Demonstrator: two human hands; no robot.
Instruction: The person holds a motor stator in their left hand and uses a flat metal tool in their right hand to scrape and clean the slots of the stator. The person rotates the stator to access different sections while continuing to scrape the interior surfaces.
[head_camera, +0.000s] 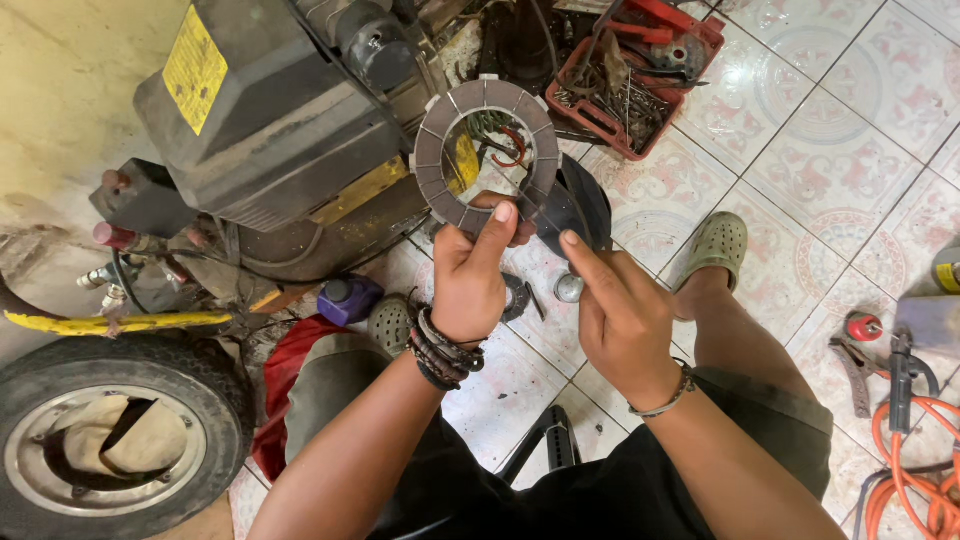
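1. A ring-shaped friction plate (487, 152), grey with segmented pads and small outer tabs, stood upright just above the left hand (470, 280), pinched at its lower edge between thumb and fingers.
2. The right hand (620, 315) sat just beside the left, its fingers narrowed and its forefinger stretched toward the plate's lower edge; whether it touched the plate could not be told.
3. Beyond the plate lay a dark engine block (270, 130) with a yellow label.
4. Past the right hand's far side stood a red tray (640, 75) of tools.
5. Below the left forearm rested a tyre (120, 430).
6. Off the right wrist coiled an orange cable (915, 470).
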